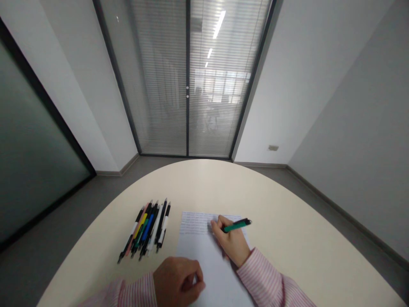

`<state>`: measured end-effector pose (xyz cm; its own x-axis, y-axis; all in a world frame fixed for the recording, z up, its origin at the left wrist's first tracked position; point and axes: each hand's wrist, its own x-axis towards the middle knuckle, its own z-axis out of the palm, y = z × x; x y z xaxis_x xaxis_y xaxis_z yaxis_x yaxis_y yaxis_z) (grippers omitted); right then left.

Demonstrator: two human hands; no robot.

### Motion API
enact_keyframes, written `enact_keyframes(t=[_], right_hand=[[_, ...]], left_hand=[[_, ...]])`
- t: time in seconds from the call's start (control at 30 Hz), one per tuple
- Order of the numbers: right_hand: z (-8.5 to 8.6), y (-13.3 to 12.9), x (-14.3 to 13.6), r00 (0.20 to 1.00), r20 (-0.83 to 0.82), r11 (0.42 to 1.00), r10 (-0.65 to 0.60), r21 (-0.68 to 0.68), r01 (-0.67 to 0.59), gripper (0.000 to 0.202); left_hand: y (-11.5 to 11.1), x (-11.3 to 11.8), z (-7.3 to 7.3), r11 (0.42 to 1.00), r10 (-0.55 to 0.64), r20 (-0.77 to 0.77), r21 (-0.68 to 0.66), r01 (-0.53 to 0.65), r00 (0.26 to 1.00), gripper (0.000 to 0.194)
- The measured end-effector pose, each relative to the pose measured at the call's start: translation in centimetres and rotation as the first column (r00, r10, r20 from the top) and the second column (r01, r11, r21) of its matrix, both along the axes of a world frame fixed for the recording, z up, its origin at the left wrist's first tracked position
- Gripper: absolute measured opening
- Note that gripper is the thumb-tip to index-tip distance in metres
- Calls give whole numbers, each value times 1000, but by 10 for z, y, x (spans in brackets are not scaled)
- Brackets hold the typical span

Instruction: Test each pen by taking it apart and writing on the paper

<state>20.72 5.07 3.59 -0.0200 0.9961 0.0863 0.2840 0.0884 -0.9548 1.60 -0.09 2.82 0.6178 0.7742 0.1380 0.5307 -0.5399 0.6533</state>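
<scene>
My right hand point(232, 242) is closed around a green pen point(237, 225) with a black end, which slants up to the right. The pen's writing tip is hidden behind my fingers. Under that hand lies a white sheet of paper point(204, 251), its top part covered with lines of handwriting too small to read. My left hand point(179, 279) rests curled over the lower left part of the sheet, thumb and fingers drawn together, with nothing visible in it.
Several pens point(148, 230) in assorted colours lie side by side to the left of the paper. Everything is on a round cream table point(287, 238). Beyond its far edge stand glass panels with blinds point(159, 85) and white walls.
</scene>
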Motion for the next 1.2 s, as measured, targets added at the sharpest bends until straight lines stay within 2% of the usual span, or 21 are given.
enact_keyframes(t=[0.33, 0.8, 1.2], right_hand=[[-5, -2, 0, 995, 70, 997, 71, -17, -70, 33], [-1, -2, -2, 993, 89, 996, 79, -49, -74, 29], [3, -4, -1, 990, 117, 997, 74, -11, -73, 29]], left_hand=[[-4, 0, 7, 1000, -3, -39, -14, 3, 999, 5], [-2, 0, 4, 1000, -2, -15, 7, 2, 1000, 5], [-3, 0, 8, 1000, -4, -42, -13, 4, 999, 4]])
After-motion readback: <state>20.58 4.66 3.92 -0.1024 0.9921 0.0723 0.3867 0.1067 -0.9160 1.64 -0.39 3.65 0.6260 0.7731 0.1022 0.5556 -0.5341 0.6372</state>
